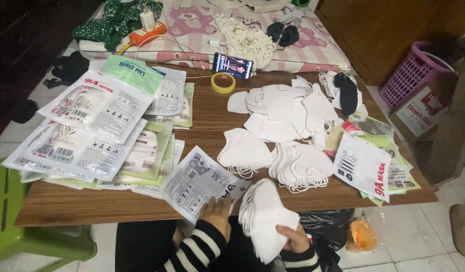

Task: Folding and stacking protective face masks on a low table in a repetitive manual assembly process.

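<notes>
My right hand (292, 236) grips a stack of folded white face masks (265, 214) at the near edge of the wooden table (207, 121). My left hand (217, 211) rests with fingers closed on a flat clear printed mask bag (200, 182) lying on the table's near edge, right beside the stack. Both sleeves are black with white stripes. More loose white masks (285, 131) lie spread over the table's middle and right.
Piles of filled mask bags (91, 131) cover the table's left; empty bags (366, 163) lie at the right. A yellow tape roll (223, 82) and a phone (232, 65) sit at the far edge. A green stool (11, 211) stands left, a pink basket (411, 75) right.
</notes>
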